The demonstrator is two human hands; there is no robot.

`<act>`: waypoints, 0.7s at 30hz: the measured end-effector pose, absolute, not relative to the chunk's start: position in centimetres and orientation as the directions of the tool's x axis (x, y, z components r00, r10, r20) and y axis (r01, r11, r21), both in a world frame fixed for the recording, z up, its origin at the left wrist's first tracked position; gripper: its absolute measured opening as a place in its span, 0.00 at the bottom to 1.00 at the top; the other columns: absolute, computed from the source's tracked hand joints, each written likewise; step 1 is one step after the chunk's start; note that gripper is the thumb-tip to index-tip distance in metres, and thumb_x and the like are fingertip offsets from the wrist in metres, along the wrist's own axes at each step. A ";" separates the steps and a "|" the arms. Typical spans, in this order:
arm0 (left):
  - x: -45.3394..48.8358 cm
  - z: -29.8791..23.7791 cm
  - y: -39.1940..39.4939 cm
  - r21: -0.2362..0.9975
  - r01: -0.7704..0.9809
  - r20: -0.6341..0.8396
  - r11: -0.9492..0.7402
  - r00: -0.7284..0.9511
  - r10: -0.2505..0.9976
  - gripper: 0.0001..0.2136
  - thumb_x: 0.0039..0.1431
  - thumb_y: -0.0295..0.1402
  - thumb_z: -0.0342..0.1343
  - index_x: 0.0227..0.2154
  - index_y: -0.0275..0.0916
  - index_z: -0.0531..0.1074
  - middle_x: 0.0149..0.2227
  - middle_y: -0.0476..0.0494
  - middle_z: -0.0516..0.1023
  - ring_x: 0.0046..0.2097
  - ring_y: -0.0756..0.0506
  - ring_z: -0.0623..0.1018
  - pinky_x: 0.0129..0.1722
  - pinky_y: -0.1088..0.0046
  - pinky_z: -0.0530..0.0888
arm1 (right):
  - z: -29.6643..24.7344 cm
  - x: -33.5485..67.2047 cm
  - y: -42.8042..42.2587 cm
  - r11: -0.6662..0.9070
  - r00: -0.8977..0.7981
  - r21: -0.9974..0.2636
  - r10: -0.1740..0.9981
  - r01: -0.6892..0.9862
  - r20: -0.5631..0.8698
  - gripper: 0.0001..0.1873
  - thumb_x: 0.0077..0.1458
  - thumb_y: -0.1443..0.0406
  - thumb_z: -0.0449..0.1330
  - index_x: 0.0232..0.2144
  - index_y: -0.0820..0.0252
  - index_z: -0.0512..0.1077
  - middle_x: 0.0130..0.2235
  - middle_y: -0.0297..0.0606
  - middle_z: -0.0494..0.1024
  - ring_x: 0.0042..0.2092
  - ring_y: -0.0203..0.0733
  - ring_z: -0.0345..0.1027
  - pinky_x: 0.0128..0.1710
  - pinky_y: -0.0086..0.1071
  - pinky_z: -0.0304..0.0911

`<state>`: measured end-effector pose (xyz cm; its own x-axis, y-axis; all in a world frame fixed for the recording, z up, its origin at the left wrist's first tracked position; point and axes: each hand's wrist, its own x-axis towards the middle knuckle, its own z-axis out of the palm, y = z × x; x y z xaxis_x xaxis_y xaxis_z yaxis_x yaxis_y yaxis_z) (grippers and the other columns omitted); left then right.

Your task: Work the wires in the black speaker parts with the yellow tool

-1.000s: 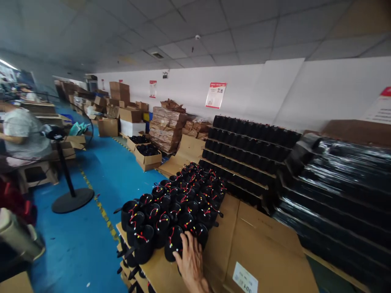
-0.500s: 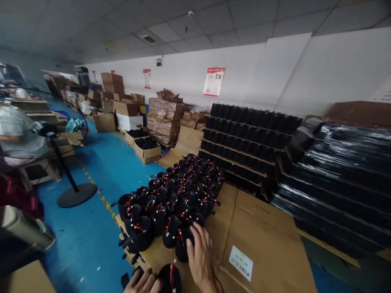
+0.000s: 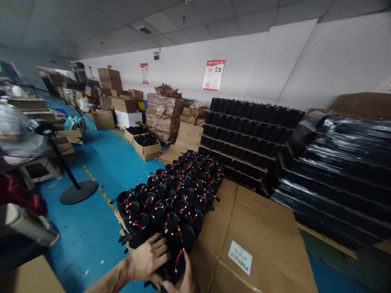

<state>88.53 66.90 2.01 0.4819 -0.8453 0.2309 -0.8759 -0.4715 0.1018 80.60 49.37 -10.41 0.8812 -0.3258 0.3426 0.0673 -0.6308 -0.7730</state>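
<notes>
Left grip point(image 3: 150, 257) on black cylinder point(image 3: 171, 268), right grip point(image 3: 187, 277) opposite

A grey panelled ceiling point(image 3: 220, 22) with an air vent point(image 3: 144, 30) runs above a long white wall point(image 3: 253, 67) hung with red-and-white posters point(image 3: 214, 75), while the blue floor point(image 3: 76, 240), marked by a yellow-and-black line point(image 3: 106, 198), bears a pale stool point(image 3: 42, 162) and a round-based black stand point(image 3: 78, 192) at the left.

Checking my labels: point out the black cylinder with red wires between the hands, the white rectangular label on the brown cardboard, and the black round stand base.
Black cylinder with red wires point(image 3: 172, 267), head view: dark top.
White rectangular label point(image 3: 240, 258), head view: printed middle.
Black round stand base point(image 3: 78, 195), head view: upper face.
</notes>
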 end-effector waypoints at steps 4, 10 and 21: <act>89.8 2.9 68.0 -0.003 -0.914 0.263 -0.406 0.391 -0.882 0.30 0.61 0.57 0.50 0.57 0.40 0.67 0.51 0.35 0.79 0.52 0.37 0.77 0.61 0.53 0.66 | -10.2 80.3 49.4 -0.556 0.872 -0.827 -0.364 0.078 0.327 0.42 0.45 0.52 0.67 0.60 0.59 0.64 0.54 0.50 0.77 0.54 0.61 0.73 0.50 0.43 0.71; 89.4 0.5 69.6 -0.023 -0.819 0.445 -0.573 0.505 -0.740 0.37 0.58 0.62 0.49 0.59 0.37 0.66 0.60 0.32 0.72 0.64 0.35 0.68 0.69 0.47 0.53 | -12.3 79.9 49.3 -0.551 0.853 -0.825 -0.367 0.123 0.372 0.33 0.54 0.46 0.60 0.56 0.58 0.67 0.53 0.52 0.77 0.53 0.60 0.74 0.50 0.45 0.71; 85.6 -4.3 66.0 0.556 -0.221 0.617 -0.801 0.756 0.220 0.30 0.68 0.46 0.41 0.68 0.39 0.48 0.71 0.29 0.49 0.72 0.30 0.50 0.68 0.37 0.51 | -16.7 79.0 51.8 -0.618 0.871 -0.782 -0.424 -0.078 0.249 0.42 0.44 0.54 0.66 0.59 0.66 0.64 0.48 0.55 0.79 0.49 0.66 0.76 0.44 0.45 0.73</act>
<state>85.55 65.96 -4.25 0.7556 0.2195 0.6172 -0.2215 -0.8011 0.5561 79.00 51.80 -16.71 0.8705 -0.4244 0.2492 -0.0776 -0.6184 -0.7820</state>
